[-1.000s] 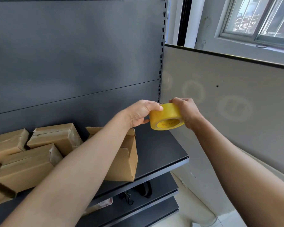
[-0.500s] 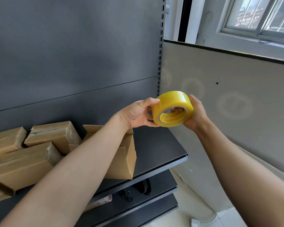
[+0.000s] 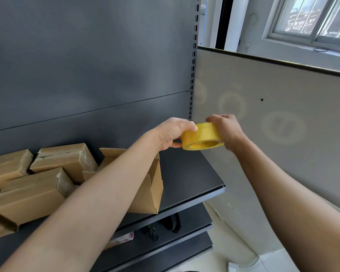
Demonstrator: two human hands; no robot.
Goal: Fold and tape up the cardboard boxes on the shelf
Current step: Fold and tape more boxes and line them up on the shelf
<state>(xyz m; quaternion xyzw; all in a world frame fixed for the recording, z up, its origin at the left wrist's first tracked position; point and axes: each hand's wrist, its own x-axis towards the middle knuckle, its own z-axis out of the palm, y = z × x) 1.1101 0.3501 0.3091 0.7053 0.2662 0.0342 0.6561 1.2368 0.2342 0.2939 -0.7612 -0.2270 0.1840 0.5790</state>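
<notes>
progress looks partial: at the left edge of the frame, several cardboard boxes (image 3: 63, 161) lie stacked and closed, with glossy clear tape wrinkled over their ends, so those seem finished. one open box (image 3: 148, 185), lower centre and partly hidden behind the left forearm, has its flaps standing up and shows no tape; it rests on the dark shelf (image 3: 192, 179). i judge it is what remains to fold and seal, though more boxes may sit out of view.

the tape roll (image 3: 201, 136) is held in the air at centre frame, above the bare right part of the shelf, up and to the right of the open box and apart from it. the left hand (image 3: 171, 134) pinches its left side, thumb beneath and fingers over the top; the right hand (image 3: 227, 130) curls over its right side. no strip is visibly pulled free, so finding the tape end seems the step in hand.

the roll is a thick translucent yellow ring, smooth and shiny, with a printed core. the boxes are matte brown corrugated board, sharp-edged; the shelf is flat, dark matte metal.
</notes>
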